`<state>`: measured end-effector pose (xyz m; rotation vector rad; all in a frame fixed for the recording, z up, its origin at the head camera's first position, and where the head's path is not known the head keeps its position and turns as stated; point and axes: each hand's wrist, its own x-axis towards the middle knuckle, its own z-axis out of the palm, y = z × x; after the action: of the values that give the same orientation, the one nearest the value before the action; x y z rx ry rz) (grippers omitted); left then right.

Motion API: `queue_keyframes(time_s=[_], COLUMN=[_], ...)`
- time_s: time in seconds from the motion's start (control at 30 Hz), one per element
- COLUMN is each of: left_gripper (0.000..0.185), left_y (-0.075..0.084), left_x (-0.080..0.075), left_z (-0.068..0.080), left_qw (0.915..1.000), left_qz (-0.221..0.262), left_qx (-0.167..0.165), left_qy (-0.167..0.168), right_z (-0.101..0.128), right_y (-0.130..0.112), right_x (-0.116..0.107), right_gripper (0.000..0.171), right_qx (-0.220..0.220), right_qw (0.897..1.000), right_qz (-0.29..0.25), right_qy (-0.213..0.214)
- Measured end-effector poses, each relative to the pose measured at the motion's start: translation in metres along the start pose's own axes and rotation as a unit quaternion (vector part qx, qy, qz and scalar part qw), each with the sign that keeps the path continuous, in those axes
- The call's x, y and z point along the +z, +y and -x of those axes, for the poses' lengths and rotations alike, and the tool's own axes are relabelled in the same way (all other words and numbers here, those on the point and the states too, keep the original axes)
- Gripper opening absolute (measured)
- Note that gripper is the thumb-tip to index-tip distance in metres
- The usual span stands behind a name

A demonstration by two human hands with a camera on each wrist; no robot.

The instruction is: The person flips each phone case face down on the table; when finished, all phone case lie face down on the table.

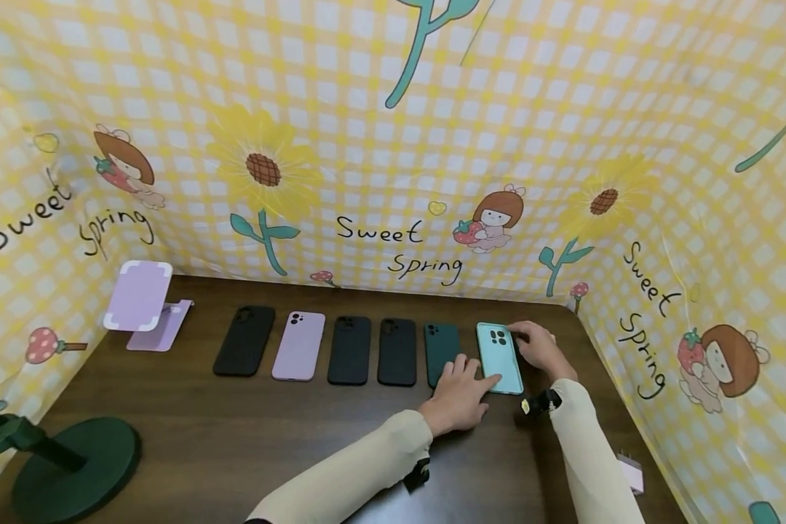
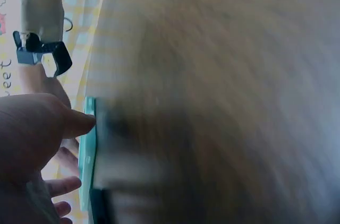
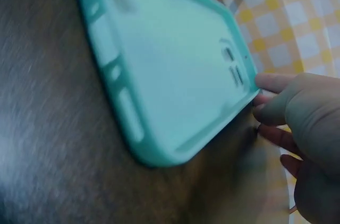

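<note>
My head camera looks forward and down from above the dark surface point(image 1: 236, 444), far enough back to take in the row of cases and both hands. The left wrist camera sits low, almost on the wood, facing along it — very near and blurred. The right wrist camera is closer still, filled by the mint case point(image 3: 175, 70). All three share that mint case point(image 1: 499, 356) — its edge point(image 2: 86, 155) shows at left.

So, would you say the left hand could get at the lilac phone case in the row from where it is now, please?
Probably yes. The left hand rests by the mint case, and the bare table in front of the row leaves an open path to the lilac case; the reach itself looks long.
</note>
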<state>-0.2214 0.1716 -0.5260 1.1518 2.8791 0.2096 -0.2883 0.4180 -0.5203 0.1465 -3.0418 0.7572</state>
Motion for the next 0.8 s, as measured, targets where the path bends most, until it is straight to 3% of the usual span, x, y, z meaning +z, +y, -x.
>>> queue_keyframes(time_s=[0.13,0.23,0.43,0.6,0.8], left_gripper=[0.044,0.030,0.024,0.026,0.026], left_y=[0.007,0.008,0.010,0.010,0.007], left_x=[0.006,0.009,0.008,0.010,0.008], left_z=[-0.004,-0.008,-0.015,-0.018,-0.016], left_qw=[0.9998,0.9999,0.9978,0.9976,0.9966], left_qz=[-0.013,-0.012,-0.031,-0.015,0.006], left_qx=[-0.004,-0.013,-0.045,-0.042,-0.033], left_qy=[-0.017,0.000,0.038,0.053,0.075], right_z=[-0.002,-0.001,0.003,0.005,0.008], right_y=[0.005,0.006,0.003,0.000,-0.005], right_x=[0.005,0.003,0.002,0.004,-0.002], right_gripper=[0.031,0.030,0.029,0.032,0.047], right_qx=[-0.029,-0.038,-0.038,-0.021,0.003], right_qw=[0.999,0.998,0.999,0.998,0.982], right_qz=[0.037,0.049,-0.014,-0.066,-0.191], right_qy=[0.003,-0.009,-0.020,-0.003,-0.002])
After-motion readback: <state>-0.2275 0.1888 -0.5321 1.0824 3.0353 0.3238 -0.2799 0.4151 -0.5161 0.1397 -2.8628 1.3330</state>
